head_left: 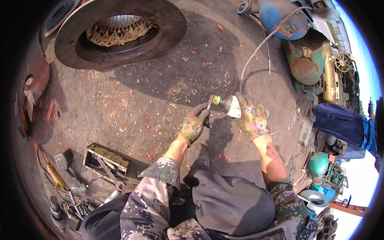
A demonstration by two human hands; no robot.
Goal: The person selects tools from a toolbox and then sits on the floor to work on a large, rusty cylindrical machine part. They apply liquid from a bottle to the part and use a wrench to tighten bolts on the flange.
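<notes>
My left hand [194, 124], in a stained patterned glove, is closed around a small narrow metal piece [209, 103], held upright against the yellow neck of a clear plastic bottle [230, 106] with white material inside. My right hand [252, 118], in a similar glove, grips that bottle by its wide end, tilted nearly sideways with the neck toward the left. Both hands are in mid view above the dirty ground [160, 92], with my legs beneath.
A large steel ring [70, 44] lies upper left, discs [38, 78] at left. A toolbox [92, 154], wrench [108, 172] and power tools [64, 164] lie lower left. A hose [256, 52], blue tank [280, 18], rusty cylinder [304, 68], dark clothing [336, 124] and machinery [320, 164] line the right.
</notes>
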